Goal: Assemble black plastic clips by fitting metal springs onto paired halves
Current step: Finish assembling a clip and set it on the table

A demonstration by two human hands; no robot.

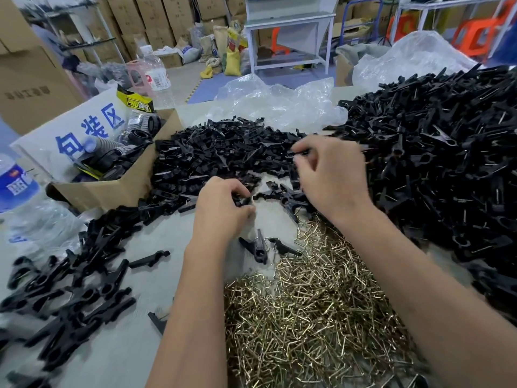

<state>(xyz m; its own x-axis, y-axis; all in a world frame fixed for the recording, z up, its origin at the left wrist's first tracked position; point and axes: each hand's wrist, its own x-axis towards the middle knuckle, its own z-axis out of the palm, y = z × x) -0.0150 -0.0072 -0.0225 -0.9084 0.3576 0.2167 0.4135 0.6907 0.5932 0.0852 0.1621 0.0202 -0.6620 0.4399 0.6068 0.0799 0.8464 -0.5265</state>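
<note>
A heap of loose black clip halves (223,152) lies across the middle of the table. My left hand (221,208) is at its near edge, fingers curled and pinching a black clip half (245,201). My right hand (333,175) hovers over the heap and pinches another black clip half (300,153) between thumb and forefinger. A pile of brass-coloured metal springs (310,312) fills the near table between my forearms. One assembled clip (257,246) lies just below my left hand.
A tall mound of assembled clips (442,152) rises on the right; more clips (70,289) are spread at the near left. A cardboard box (117,189) with packaged goods stands at the left, water bottles (19,191) beside it. Clear plastic bags (279,102) lie behind.
</note>
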